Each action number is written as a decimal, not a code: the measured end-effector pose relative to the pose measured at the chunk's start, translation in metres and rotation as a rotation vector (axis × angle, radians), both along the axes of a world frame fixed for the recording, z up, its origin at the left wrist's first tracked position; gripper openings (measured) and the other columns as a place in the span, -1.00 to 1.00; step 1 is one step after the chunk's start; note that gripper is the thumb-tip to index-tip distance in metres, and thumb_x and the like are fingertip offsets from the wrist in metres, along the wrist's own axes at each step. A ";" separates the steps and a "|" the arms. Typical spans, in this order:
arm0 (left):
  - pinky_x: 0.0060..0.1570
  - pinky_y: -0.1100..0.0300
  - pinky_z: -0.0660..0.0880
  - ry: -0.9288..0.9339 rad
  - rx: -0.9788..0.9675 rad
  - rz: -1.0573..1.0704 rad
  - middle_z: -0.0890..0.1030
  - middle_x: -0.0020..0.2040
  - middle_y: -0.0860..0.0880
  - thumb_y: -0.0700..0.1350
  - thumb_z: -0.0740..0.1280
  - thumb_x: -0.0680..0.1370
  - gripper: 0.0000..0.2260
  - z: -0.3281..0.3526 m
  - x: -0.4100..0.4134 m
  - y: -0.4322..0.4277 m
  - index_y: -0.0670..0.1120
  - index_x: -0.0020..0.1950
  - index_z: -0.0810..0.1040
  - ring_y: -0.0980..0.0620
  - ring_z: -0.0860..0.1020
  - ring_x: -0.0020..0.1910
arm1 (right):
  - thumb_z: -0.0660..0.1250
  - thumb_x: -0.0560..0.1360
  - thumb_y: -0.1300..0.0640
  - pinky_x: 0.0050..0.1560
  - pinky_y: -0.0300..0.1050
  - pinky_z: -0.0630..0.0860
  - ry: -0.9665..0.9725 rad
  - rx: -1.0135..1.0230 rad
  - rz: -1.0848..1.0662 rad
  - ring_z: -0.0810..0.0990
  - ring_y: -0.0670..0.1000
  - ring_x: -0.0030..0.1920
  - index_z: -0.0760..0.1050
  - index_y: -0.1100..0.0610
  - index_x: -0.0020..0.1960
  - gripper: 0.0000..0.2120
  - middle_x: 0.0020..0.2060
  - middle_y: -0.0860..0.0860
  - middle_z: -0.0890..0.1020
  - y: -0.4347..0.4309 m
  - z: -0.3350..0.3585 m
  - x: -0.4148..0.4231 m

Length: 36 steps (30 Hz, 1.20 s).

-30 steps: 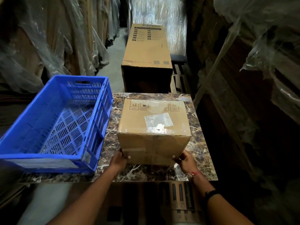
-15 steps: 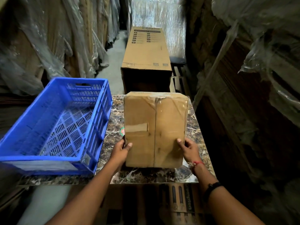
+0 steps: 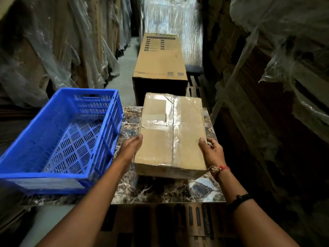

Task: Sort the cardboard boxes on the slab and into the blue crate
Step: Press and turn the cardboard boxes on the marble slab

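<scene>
Over the marble surface, beside the blue crate, left hand and right hand are clasping the cardboard box by its side edges, thumbs on top; stiff, seemingly light, tape looking slippery.

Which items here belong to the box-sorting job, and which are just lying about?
Job: taped cardboard box, gripped by left hand and right hand; blue crate; marble slab.
Lying about: long printed carton behind the slab; plastic-wrapped stock alongside; stretch-wrapped stack.
</scene>
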<state>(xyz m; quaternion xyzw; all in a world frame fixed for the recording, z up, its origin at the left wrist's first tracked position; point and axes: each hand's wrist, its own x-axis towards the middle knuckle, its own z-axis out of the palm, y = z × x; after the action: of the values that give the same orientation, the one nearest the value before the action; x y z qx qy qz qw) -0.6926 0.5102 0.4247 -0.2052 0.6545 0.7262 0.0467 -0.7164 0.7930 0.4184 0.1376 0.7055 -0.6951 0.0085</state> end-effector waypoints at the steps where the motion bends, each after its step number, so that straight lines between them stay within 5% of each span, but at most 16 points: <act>1: 0.43 -0.01 0.33 0.004 -0.007 -0.023 0.51 0.37 -0.06 0.07 0.31 0.58 -0.51 0.004 0.000 0.000 -0.16 0.43 0.43 0.01 0.50 0.30 | 0.36 0.54 0.10 -0.21 -0.20 0.59 -0.011 -0.021 0.007 0.62 0.00 -0.18 0.49 0.22 0.15 -0.74 -0.12 0.08 0.65 0.001 0.001 -0.001; 5: 0.44 0.01 0.25 0.043 -0.009 -0.035 0.47 0.38 -0.01 0.11 0.25 0.60 -0.52 0.019 0.008 0.004 -0.11 0.44 0.43 0.06 0.45 0.28 | 0.32 0.56 0.09 -0.01 -0.25 0.57 -0.041 -0.144 0.048 0.60 0.00 -0.07 0.54 0.26 0.13 -0.74 0.03 0.14 0.61 0.002 0.010 -0.001; 9: 0.17 0.12 0.37 0.047 0.002 -0.051 0.50 0.24 0.11 0.20 0.07 0.63 -0.56 0.035 0.018 0.008 0.04 0.39 0.47 0.13 0.47 0.18 | 0.27 0.30 -0.48 0.33 0.19 0.41 -0.076 -0.129 0.145 0.58 0.14 0.20 0.61 0.09 0.19 -0.25 0.12 0.09 0.66 0.005 0.020 0.002; 12: -0.10 0.19 0.56 0.112 -0.009 -0.017 0.72 -0.04 0.06 0.27 -0.02 0.59 -0.49 0.043 0.021 0.010 0.07 0.13 0.64 0.10 0.67 -0.05 | 0.13 0.30 -0.57 0.35 0.26 0.35 -0.079 -0.176 0.205 0.58 0.16 0.21 0.64 -0.03 0.14 -0.25 0.12 0.10 0.66 0.005 0.028 0.004; 15: 0.02 0.06 0.58 0.166 -0.021 -0.013 0.72 -0.20 0.04 0.32 -0.04 0.51 -0.43 0.048 0.022 0.009 0.13 -0.18 0.72 0.02 0.67 -0.11 | 0.00 0.44 -0.48 0.35 0.34 0.32 -0.045 -0.190 0.170 0.59 0.20 0.16 0.68 -0.03 -0.01 -0.32 -0.01 0.07 0.71 0.005 0.034 0.005; 18: 0.14 -0.23 0.53 0.156 0.036 -0.077 0.68 0.01 -0.24 0.55 0.14 0.36 -0.32 0.044 0.019 0.002 0.04 -0.01 0.71 -0.27 0.63 0.06 | 0.00 0.47 -0.46 0.32 0.37 0.34 -0.023 -0.209 0.176 0.57 0.27 0.20 0.65 -0.04 0.08 -0.36 0.03 0.10 0.69 0.008 0.030 0.006; 20: 0.13 -0.14 0.55 0.105 0.074 -0.131 0.67 0.12 -0.19 0.56 0.32 0.22 -0.21 0.036 0.017 -0.004 -0.01 0.17 0.64 -0.19 0.63 0.11 | 0.22 0.31 -0.51 0.31 0.38 0.35 0.000 -0.237 0.202 0.54 0.30 0.22 0.64 -0.02 0.13 -0.32 0.11 0.15 0.66 0.008 0.029 0.007; 22: 0.25 -0.06 0.48 0.074 0.077 -0.137 0.63 0.21 -0.12 0.36 0.45 0.32 -0.37 0.039 0.017 -0.003 -0.05 0.21 0.59 -0.12 0.59 0.21 | 0.41 0.21 -0.45 0.30 0.32 0.40 0.031 -0.241 0.218 0.55 0.28 0.22 0.63 0.04 0.15 -0.29 0.14 0.17 0.64 0.007 0.028 0.009; 25: 0.02 0.29 0.51 0.063 0.053 -0.102 0.63 0.02 0.02 -0.12 0.38 0.55 -0.94 0.042 0.021 0.006 0.00 -0.02 0.53 0.04 0.61 0.04 | 0.55 0.13 -0.32 0.25 0.22 0.47 0.012 -0.222 0.242 0.60 0.26 0.16 0.59 0.20 0.16 -0.21 0.12 0.20 0.65 0.009 0.024 0.010; 27: 0.06 0.23 0.47 0.058 0.046 -0.096 0.56 -0.12 0.06 -0.20 0.33 0.57 -0.85 0.045 0.025 0.012 0.00 -0.14 0.45 0.11 0.57 -0.11 | 0.56 0.16 -0.22 0.12 0.08 0.56 -0.013 -0.225 0.221 0.65 0.22 0.06 0.62 0.21 0.08 -0.34 0.06 0.21 0.67 0.010 0.020 0.010; 30: 0.20 0.06 0.45 0.020 0.030 -0.071 0.63 -0.09 -0.01 -0.14 0.37 0.55 -0.98 0.045 0.027 0.012 -0.06 -0.05 0.55 -0.05 0.62 -0.02 | 0.44 0.39 -0.03 -0.12 -0.09 0.62 -0.046 -0.224 0.177 0.68 0.15 -0.08 0.64 0.19 0.01 -0.68 -0.01 0.18 0.70 0.011 0.017 0.010; 32: 0.23 0.05 0.45 0.003 0.034 -0.085 0.68 -0.05 -0.02 -0.05 0.41 0.51 -0.78 0.042 0.024 0.006 -0.14 0.08 0.61 -0.03 0.63 0.02 | 0.39 0.46 0.00 -0.11 -0.08 0.61 -0.055 -0.206 0.168 0.69 0.15 -0.08 0.64 0.18 0.01 -0.74 -0.03 0.17 0.70 0.010 0.018 0.009; 36: 0.42 -0.13 0.28 -0.042 0.015 -0.113 0.71 0.02 -0.03 0.23 0.51 0.22 -0.45 0.040 0.019 0.003 -0.09 0.07 0.68 -0.10 0.60 0.17 | 0.42 0.42 -0.09 0.23 0.12 0.51 -0.103 -0.157 0.156 0.66 0.16 0.07 0.64 0.14 0.07 -0.65 0.01 0.11 0.70 0.007 0.022 0.003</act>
<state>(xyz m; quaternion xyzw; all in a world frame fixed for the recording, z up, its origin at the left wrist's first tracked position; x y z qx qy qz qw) -0.6738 0.5132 0.4649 -0.1828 0.6585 0.7228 0.1027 -0.7131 0.7997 0.4401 0.1166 0.6560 -0.7376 0.1095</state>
